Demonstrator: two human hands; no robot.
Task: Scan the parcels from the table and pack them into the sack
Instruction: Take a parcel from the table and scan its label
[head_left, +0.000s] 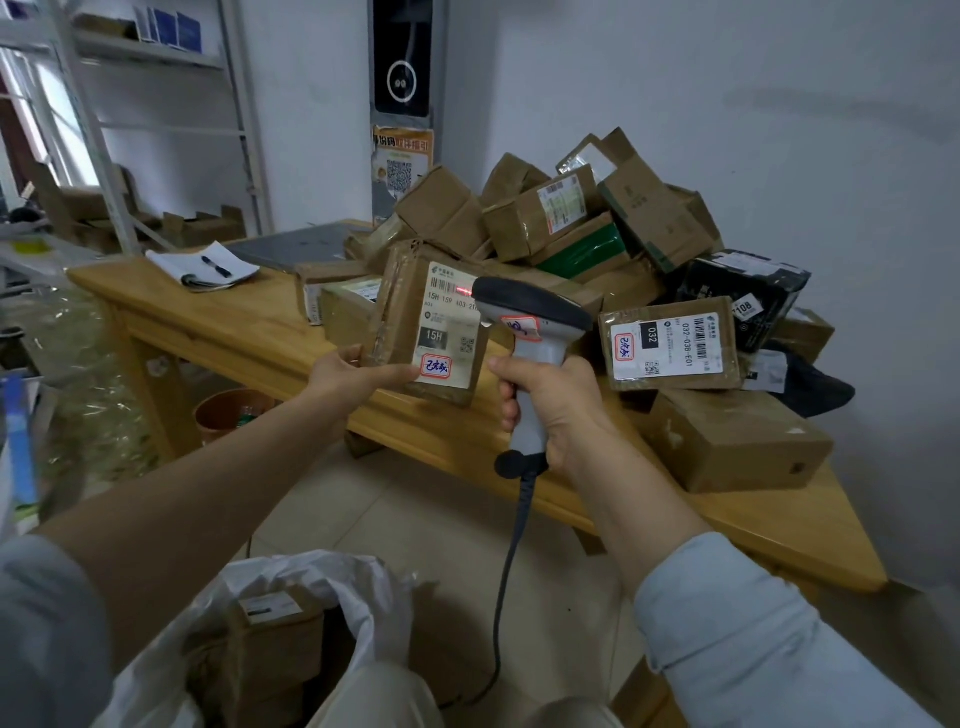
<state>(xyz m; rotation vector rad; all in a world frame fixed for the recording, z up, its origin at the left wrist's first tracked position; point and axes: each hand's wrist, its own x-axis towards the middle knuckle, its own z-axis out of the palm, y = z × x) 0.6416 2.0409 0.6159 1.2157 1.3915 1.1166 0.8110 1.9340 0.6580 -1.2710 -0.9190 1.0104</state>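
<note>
My left hand (353, 371) grips the lower left corner of a brown cardboard parcel (408, 312) with a white label marked 15H, held upright above the table's front edge. My right hand (545, 402) grips the handle of a grey barcode scanner (524, 317), whose dark head points at the label. A red scan line lies across the label's barcode. A white sack (332, 587) stands open on the floor between my arms, with several brown parcels inside. A heap of parcels (582, 218) covers the right part of the wooden table (249, 332).
A parcel marked 032 (670, 343) and a plain box (737, 441) lie close to my right hand. A notepad with a pen (205, 267) sits at the table's left end. Metal shelving (156, 119) stands behind. The scanner cable (506, 571) hangs down toward the floor.
</note>
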